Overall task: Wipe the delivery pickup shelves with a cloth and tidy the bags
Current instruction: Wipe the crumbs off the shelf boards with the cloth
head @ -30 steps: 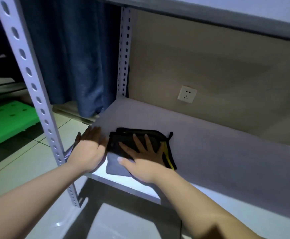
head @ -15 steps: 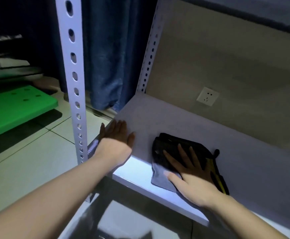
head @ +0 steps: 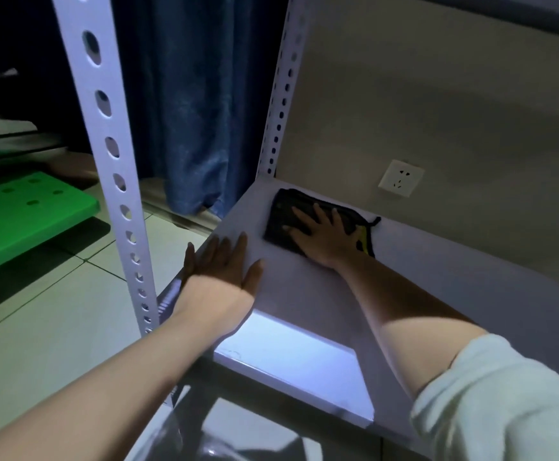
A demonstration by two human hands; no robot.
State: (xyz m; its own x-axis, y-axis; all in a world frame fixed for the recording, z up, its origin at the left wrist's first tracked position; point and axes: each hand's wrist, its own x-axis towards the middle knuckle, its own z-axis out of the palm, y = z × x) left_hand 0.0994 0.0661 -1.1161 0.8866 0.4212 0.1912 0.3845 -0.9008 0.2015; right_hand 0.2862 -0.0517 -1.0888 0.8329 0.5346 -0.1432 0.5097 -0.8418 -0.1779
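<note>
Dark grey folded cloth (head: 283, 217) with a yellow edge strip and a small black loop lies flat on the pale grey shelf board (head: 304, 294), in its back left corner, close to the rear wall panel and just right of the rear perforated upright (head: 279, 104). Yellow strip faces the right side of the cloth, loop points toward the wall.

Right hand (head: 321, 239) lies palm-down on the cloth, fingers straight and spread, pressing it onto the board; nothing is curled round it. Fingertips reach about the middle of the cloth; heel of the hand covers its near right part. Right forearm crosses the board diagonally from the front edge; a light-coloured rolled sleeve (head: 491, 394) shows at the lower right.

Left hand (head: 219, 271) rests flat on the left edge of the board, fingers straight and together, thumb out to the right, holding nothing. It is apart from the cloth, nearer the front.

Front part of the board shows a bright patch of light. White perforated metal front upright (head: 111, 161) stands at the front left corner. White wall socket (head: 400, 178) sits on the beige wall behind the shelf, right of the cloth. Blue curtain (head: 188, 111) hangs beyond the left side; green plastic panel (head: 21, 217) and pale floor tiles (head: 55, 327) lie further left.
</note>
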